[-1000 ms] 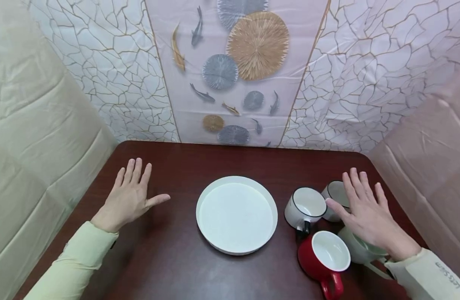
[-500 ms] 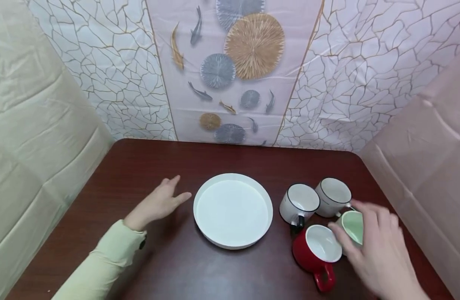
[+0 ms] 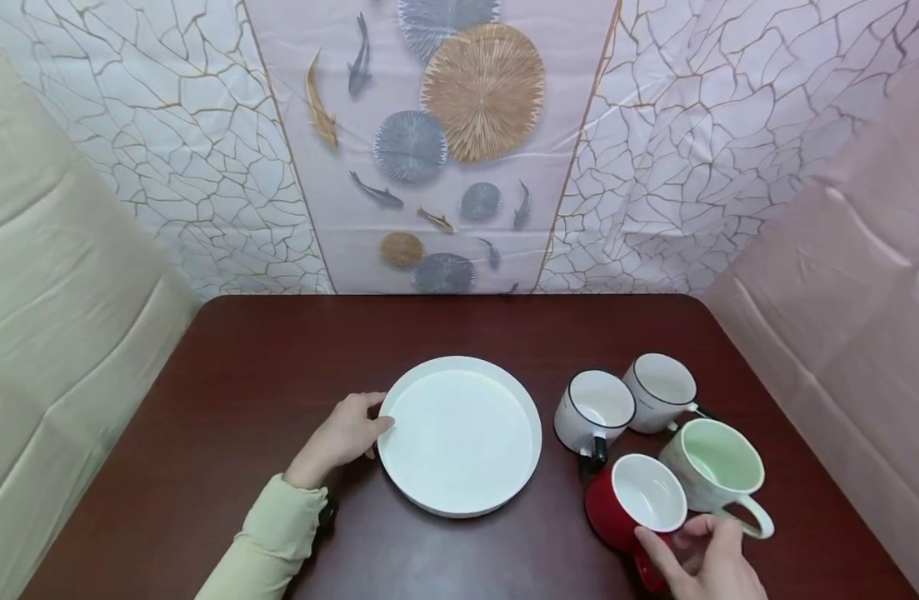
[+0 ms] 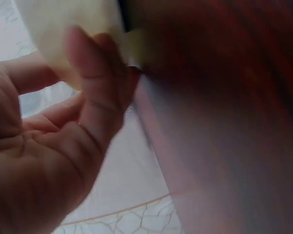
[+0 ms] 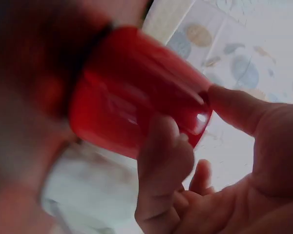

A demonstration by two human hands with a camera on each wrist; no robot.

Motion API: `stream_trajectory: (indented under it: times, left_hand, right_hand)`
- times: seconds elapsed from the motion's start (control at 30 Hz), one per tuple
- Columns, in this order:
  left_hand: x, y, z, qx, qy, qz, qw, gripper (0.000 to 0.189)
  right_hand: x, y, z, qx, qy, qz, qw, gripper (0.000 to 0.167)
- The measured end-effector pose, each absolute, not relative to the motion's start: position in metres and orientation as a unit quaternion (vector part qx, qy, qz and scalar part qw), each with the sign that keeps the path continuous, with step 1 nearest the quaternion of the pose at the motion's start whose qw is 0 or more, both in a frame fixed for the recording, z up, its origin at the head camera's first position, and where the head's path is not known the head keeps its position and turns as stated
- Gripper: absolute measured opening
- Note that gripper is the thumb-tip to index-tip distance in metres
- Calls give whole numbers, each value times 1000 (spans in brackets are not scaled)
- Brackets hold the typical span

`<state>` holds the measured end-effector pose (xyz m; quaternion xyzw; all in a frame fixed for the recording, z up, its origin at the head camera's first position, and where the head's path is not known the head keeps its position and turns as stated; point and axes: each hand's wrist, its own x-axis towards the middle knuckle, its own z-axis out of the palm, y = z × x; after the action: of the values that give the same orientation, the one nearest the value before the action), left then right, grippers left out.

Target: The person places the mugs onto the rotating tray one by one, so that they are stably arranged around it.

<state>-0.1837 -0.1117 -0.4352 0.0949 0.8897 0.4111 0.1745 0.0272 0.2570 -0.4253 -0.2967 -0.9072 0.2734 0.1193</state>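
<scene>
A round white tray with a low rim lies flat on the dark table. My left hand grips its left rim, thumb over the edge and fingers on the outer side; in the left wrist view the tray is blurred. At the right stands a red mug, white inside. The thumb and curled fingers of my right hand pinch it at its handle, partly hidden by them. Red mug and right hand appear close up in the right wrist view.
Beside the red mug is a pale green mug, its handle pointing front right. Two white mugs with dark rims, one nearer and one farther, stand behind. Fabric panels border the brown table.
Both hands were spread above the table. The left has moved right and down onto the tray rim; the right has come down past the green mug to the red mug's handle.
</scene>
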Motion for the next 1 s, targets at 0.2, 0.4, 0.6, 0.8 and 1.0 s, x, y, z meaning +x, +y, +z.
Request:
stream_trajectory:
  times: [0.2, 0.4, 0.6, 0.8, 1.0]
  left_hand:
    - [-179, -114, -432, 93, 894, 414, 148, 45]
    - [-181, -115, -432, 97, 890, 418, 155, 43]
    - [-184, -112, -434, 110, 891, 414, 150, 44]
    - [-184, -112, -433, 103, 893, 414, 144, 44]
    - [-182, -114, -433, 101, 891, 419, 142, 44]
  right_hand:
    - [30, 251, -438, -323, -870, 335, 166, 30]
    - [34, 251, -446, -306, -873, 338, 173, 25]
    - [37, 249, -455, -312, -848, 398, 156, 31]
    - [37, 250, -457, -311, -850, 404, 134, 36]
    - [37, 244, -451, -247, -872, 368, 208, 28]
